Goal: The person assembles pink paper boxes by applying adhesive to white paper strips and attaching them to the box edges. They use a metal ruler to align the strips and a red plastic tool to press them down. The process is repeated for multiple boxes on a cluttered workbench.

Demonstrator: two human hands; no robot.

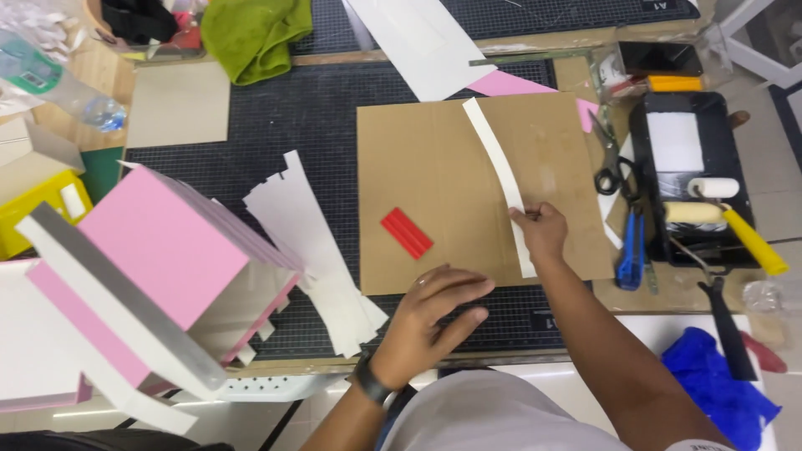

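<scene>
While right hand [541, 230] pinches paper strip [499, 171], roller [714, 188] in black tray [643, 134]

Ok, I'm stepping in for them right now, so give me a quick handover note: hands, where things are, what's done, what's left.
Right hand: pinching the white strip, which lies curved across the cardboard.
Left hand: open, resting at the cardboard's near edge, holding nothing.
Red scraper lies on the cardboard. Roller sits in the black tray, scissors beside it. Pink box stands to the left.
Done: strip laid on the cardboard.
Left: strip not yet flat; cut white sheets lie unused.
</scene>
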